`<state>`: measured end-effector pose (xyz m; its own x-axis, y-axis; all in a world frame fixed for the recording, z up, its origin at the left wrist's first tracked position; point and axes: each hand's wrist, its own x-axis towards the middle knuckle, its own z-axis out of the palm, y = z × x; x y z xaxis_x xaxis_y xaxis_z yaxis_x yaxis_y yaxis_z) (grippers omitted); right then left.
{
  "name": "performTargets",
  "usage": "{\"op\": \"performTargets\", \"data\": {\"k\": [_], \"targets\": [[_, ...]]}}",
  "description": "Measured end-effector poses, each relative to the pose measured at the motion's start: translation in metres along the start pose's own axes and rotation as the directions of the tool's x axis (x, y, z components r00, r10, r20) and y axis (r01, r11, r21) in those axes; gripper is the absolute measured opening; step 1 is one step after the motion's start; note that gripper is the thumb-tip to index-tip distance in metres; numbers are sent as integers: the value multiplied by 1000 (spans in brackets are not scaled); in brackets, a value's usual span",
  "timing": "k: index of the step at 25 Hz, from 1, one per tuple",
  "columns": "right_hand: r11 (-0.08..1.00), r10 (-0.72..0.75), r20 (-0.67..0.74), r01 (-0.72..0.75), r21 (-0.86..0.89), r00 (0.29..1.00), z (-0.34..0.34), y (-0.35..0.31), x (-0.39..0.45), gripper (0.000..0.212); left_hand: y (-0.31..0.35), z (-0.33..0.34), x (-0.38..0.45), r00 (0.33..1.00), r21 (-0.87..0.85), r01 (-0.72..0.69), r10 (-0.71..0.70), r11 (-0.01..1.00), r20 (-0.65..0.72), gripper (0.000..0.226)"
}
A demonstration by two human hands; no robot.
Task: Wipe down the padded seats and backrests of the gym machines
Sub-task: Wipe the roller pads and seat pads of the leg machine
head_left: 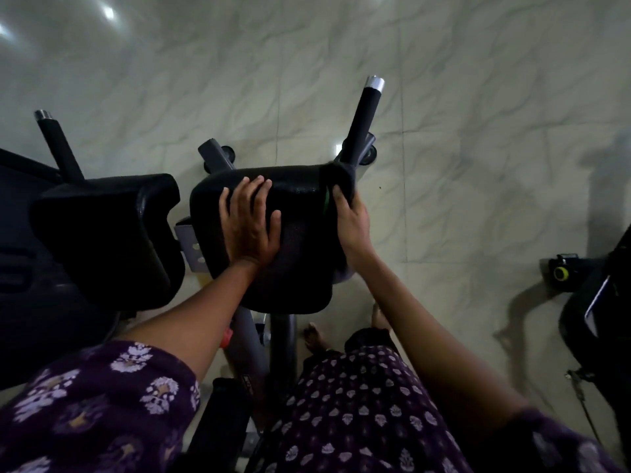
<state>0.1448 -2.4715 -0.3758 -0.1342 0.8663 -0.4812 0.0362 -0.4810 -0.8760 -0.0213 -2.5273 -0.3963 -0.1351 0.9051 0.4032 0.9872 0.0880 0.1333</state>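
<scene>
Marble floor (444,97) below; your left hand (251,227) lies spread on the black pad (300,206), your right hand (353,223) grips a dark cloth (341,179).

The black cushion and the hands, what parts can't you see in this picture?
Head view:
- Right hand: its fingertips are tucked into a dark cloth at the edge of the pad.
- The cloth blends with the pad, so its outline is unclear.
- Left hand lies flat, covering part of the pad.
- Second pad: very dark, so its surface detail cannot be seen.
</scene>
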Motion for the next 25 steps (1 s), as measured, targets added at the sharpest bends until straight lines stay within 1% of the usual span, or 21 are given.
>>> {"op": "performTargets", "data": {"k": [2, 3, 5, 7, 8, 9, 10, 11, 12, 13, 14, 15, 16, 17, 19, 20, 21, 22, 23, 24, 25], "targets": [[999, -16, 49, 18, -29, 999, -4, 18, -35, 23, 1, 0, -1, 1000, -1, -6, 6, 1000, 3, 46], [999, -18, 48, 20, -45, 999, -6, 19, -42, 27, 1, 0, -1, 1000, -10, -8, 8, 1000, 4, 45], [992, -65, 15, 66, -111, 998, -4, 3, -21, 36, 0, -1, 0, 1000, -16, -1, 1, 1000, -3, 45], [961, -107, 23, 109, -256, 994, 2, -20, 15, 44, 0, -1, 2, 1000, -14, 1, -1, 1000, 0, 45], [920, -127, 71, 145, -364, 989, 4, -34, 34, 44, 0, -1, 2, 1000, -9, 2, -2, 1000, 0, 46], [853, -134, 135, 184, -489, 982, 5, -42, 47, 41, 1, -1, 2, 1000, -5, 2, -2, 1000, -1, 46], [761, -132, 202, 229, -607, 971, 3, -47, 50, 38, 2, -1, 1, 1000, -6, 2, -2, 1000, 3, 46], [668, -124, 272, 283, -688, 954, -2, -52, 45, 36, 3, -1, 1, 1000, -11, 3, -3, 1000, 10, 46], [592, -133, 333, 344, -729, 934, -8, -54, 37, 35, 3, -1, 0, 1000, -17, 5, -5, 1000, 14, 46], [567, -151, 368, 385, -728, 918, -15, -54, 32, 35, 3, -2, -1, 1000, -23, 7, -6, 1000, 15, 47], [566, -170, 383, 408, -717, 908, -19, -55, 30, 34, 3, -2, -1, 1000, -27, 9, -8, 1000, 12, 47], [575, -151, 377, 392, -718, 914, -16, -58, 34, 33, 3, -2, 0, 1000, -33, 13, -13, 999, 7, 48], [563, -103, 378, 367, -741, 920, -8, -65, 43, 34, 3, -3, 0, 1000, -45, 17, -17, 999, -1, 48], [508, -37, 379, 344, -789, 925, 5, -71, 57, 35, 2, -3, 0, 1000, -62, 19, -20, 998, -12, 47], [337, 56, 420, 379, -862, 906, 30, -84, 79, 40, 3, -3, 0, 999, -83, 25, -28, 996, -38, 46], [263, 49, 473, 446, -855, 879, 36, -89, 78, 42, 3, -2, 0, 998, -91, 32, -36, 995, -44, 46], [239, 21, 545, 525, -817, 838, 35, -84, 78, 42, 3, -2, -2, 998, -102, 44, -48, 994, -43, 46], [263, -12, 607, 588, -765, 795, 28, -81, 74, 41, 3, -1, -3, 998, -111, 49, -54, 993, -38, 47], [317, -34, 642, 617, -720, 766, 15, -74, 74, 41, 3, -1, -4, 998, -119, 51, -56, 992, -32, 47], [381, -46, 652, 616, -689, 757, 2, -71, 72, 42, 3, -1, -3, 998, -132, 57, -61, 990, -25, 46], [443, -43, 640, 588, -676, 767, -4, -68, 76, 44, 4, -2, -2, 998, -145, 63, -66, 987, -20, 46]]}}
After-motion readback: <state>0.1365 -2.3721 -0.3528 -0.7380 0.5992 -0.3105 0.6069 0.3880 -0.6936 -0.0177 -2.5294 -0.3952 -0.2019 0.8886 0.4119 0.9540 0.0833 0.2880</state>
